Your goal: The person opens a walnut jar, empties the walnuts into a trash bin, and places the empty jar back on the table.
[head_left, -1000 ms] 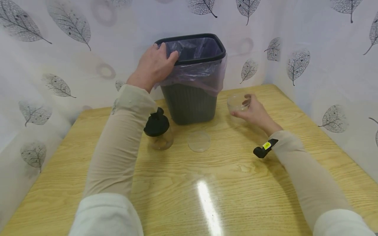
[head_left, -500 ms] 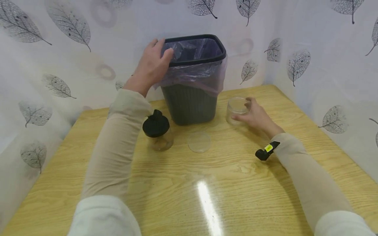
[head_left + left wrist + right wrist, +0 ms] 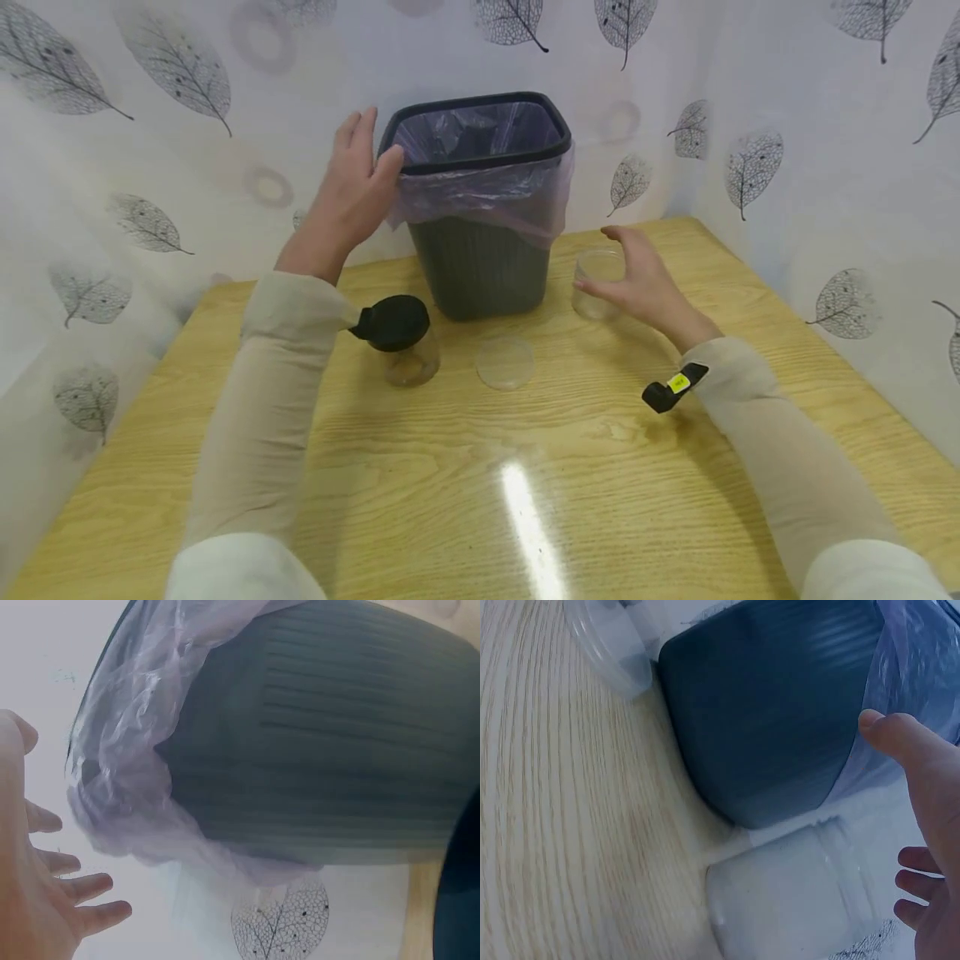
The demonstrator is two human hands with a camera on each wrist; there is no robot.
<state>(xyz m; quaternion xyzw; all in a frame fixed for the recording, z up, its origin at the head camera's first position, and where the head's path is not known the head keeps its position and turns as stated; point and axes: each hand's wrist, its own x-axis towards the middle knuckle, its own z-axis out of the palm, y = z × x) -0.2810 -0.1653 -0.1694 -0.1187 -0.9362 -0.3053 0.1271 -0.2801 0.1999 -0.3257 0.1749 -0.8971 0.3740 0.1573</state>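
A dark grey trash bin (image 3: 483, 267) with a translucent purple liner (image 3: 480, 187) stands at the back of the wooden table. My left hand (image 3: 341, 200) is just left of its rim, fingers extended and holding nothing; the left wrist view shows those fingers spread apart from the liner. To the bin's right a clear jar (image 3: 596, 287) stands upright without a lid. My right hand (image 3: 637, 279) is beside it with thumb and fingers spread; its thumb overlaps the jar in the head view. In the right wrist view a gap shows between hand and jar (image 3: 787, 896).
A clear round disc (image 3: 506, 362) lies flat on the table in front of the bin. Left of it stands a clear jar with a black lid (image 3: 400, 323), close under my left sleeve. A leaf-print curtain (image 3: 693, 50) hangs behind the table (image 3: 420, 492).
My right hand lowered the clear jar onto the table, turned it upright and let go, its fingers opening. My left hand drew left and down from the bin's rim.
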